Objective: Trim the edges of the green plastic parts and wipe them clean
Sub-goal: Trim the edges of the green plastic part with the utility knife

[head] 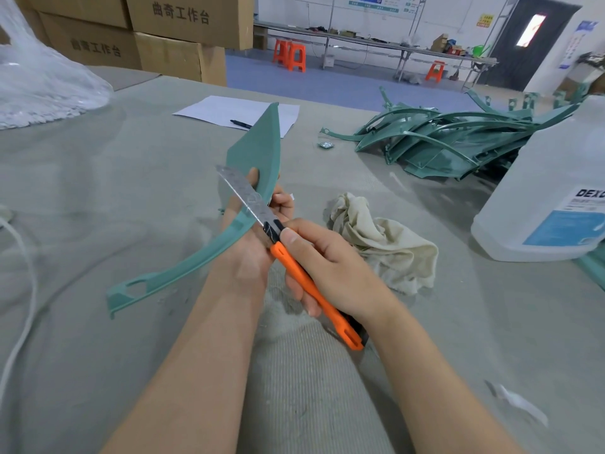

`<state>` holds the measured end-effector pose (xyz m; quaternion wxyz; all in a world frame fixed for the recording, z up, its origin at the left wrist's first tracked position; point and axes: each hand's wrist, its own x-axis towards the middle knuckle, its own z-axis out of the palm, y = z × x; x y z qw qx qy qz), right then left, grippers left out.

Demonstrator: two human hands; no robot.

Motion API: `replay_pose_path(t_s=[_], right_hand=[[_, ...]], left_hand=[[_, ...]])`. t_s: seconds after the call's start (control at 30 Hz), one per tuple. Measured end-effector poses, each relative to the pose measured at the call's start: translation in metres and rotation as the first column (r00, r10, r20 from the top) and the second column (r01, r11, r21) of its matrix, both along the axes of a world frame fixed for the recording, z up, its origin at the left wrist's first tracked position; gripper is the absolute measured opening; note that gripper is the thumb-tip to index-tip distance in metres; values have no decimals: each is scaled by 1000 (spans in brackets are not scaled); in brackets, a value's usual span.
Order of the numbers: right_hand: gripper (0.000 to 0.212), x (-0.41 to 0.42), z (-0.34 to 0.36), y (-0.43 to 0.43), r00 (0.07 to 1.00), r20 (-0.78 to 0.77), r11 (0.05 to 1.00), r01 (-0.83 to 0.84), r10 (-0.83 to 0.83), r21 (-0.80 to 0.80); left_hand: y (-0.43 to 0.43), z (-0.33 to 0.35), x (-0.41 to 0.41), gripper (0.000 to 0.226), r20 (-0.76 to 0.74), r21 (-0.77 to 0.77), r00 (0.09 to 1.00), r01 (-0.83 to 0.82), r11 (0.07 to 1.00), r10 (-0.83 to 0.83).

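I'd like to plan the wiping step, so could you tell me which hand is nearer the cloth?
Right. The right hand holds the knife just left of the cloth; the left hand is farther left.

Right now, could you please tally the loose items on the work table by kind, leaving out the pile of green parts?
Green plastic part in the left hand: 1
Utility knife in the right hand: 1
Cloth: 1
Liquid jug: 1
Paper sheet: 1
Pen: 1
Total: 6
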<state>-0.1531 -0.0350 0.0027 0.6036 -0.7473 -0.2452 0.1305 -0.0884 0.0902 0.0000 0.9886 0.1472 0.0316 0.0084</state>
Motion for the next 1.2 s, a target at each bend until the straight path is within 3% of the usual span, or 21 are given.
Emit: replay_pose_path(t_s=[0.37,0.5,0.57,0.67,0.83,1.03,1.2], right_hand=[[24,-16,3,2,988,-9,986,-155,155,-54],[23,-5,5,-7,999,6,996,37,-37,80],[21,2,3,-13,989,34,985,143,-147,98],[24,10,1,-22,967,76,969,239,-243,57],[30,14,-3,-22,928,162,937,346,-336,-39],[36,10,-6,-13,883,281,913,405,-376,-51],[33,3,-12,0,884,383,936,333,-267,-117]], left_hand=[[2,-3,-2,23,-83,-47,996,-23,999,19],[-1,-2,-5,42,-86,-35,995,53,998,-56],[-4,-1,-5,41,-126,1,992,15,1000,-14],[-11,3,-9,27,-112,1,993,-19,1000,19],[-20,5,-12,23,-114,32,993,11,999,-7],[-23,5,-13,30,-126,54,992,16,998,-9],[-17,-1,-16,63,-40,-29,994,105,994,-106]])
